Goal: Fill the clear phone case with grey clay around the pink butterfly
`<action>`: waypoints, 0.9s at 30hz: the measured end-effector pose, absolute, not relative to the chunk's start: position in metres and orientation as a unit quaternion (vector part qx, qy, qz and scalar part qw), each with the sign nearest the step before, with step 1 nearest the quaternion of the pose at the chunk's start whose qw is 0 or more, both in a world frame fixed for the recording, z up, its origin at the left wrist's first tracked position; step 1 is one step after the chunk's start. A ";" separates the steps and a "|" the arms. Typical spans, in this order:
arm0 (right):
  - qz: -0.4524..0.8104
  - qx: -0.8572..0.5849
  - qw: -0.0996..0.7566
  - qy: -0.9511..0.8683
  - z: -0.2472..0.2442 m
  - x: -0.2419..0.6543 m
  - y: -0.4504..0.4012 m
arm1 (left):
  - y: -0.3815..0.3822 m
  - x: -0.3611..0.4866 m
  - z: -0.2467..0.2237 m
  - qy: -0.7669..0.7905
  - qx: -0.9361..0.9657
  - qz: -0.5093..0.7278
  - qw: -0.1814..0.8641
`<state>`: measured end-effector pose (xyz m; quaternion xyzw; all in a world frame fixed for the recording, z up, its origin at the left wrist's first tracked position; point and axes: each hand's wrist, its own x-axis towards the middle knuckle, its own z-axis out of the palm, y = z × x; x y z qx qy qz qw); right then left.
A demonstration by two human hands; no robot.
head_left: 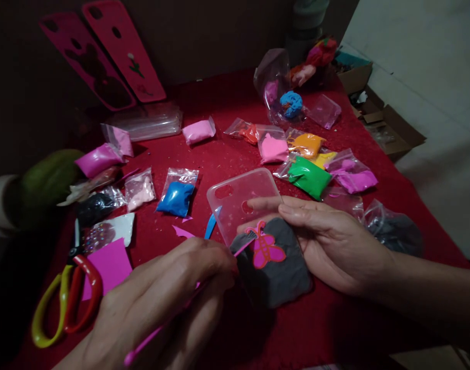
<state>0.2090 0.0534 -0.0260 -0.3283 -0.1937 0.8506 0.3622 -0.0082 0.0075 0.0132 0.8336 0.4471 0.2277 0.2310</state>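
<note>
Desk: topped with a red cloth [207, 156], and pretty littered with little bags and scraps tbh
Room: dimly lit; pale tiles [446, 92] can be seen off to the right, with cardboard boxes [396, 128] parked beside the desk
Back edge: two pink phone cases [125, 46] are propped up there, decorated with a dark rabbit-like shape and flowers
Right-side baggies: green [309, 177], orange [306, 144] and light pink [273, 148] clay-looking stuff is packed in clear plastic, all bunched together
Left-side baggies: blue [176, 199] is kept in its own zip bag, black [98, 205] is bagged further left
Handled tool: red and yellow grips [98, 288], laid partly over a pink sheet [113, 262]
Clear phone case [258, 182]: held up over the desk's front, lower part coated in grey, a pink butterfly [263, 249] stuck on
Right hand [335, 241]: fingers clamped on the case's edge, thumb on top
Left hand [169, 288]: fingers pinched around a pink stick [153, 336], its tip at the butterfly; contact can't be told
</note>
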 end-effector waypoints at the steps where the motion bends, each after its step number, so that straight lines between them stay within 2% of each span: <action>1: 0.850 -0.330 0.362 -0.193 -0.026 0.209 0.054 | 0.010 -0.009 0.014 0.442 0.835 0.223 0.239; 7: 0.846 -0.341 0.360 -0.194 -0.027 0.209 0.054 | 0.018 -0.004 0.015 0.455 0.769 0.271 0.358; 12: 0.855 -0.326 0.357 -0.187 -0.026 0.210 0.053 | 0.020 0.005 0.017 0.535 0.569 0.370 0.503; 15: 0.856 -0.328 0.352 -0.190 -0.026 0.211 0.053 | 0.023 0.006 0.017 0.550 0.497 0.375 0.557; 27: 0.859 -0.325 0.350 -0.184 -0.028 0.210 0.052 | 0.024 0.002 0.008 0.508 0.556 0.354 0.554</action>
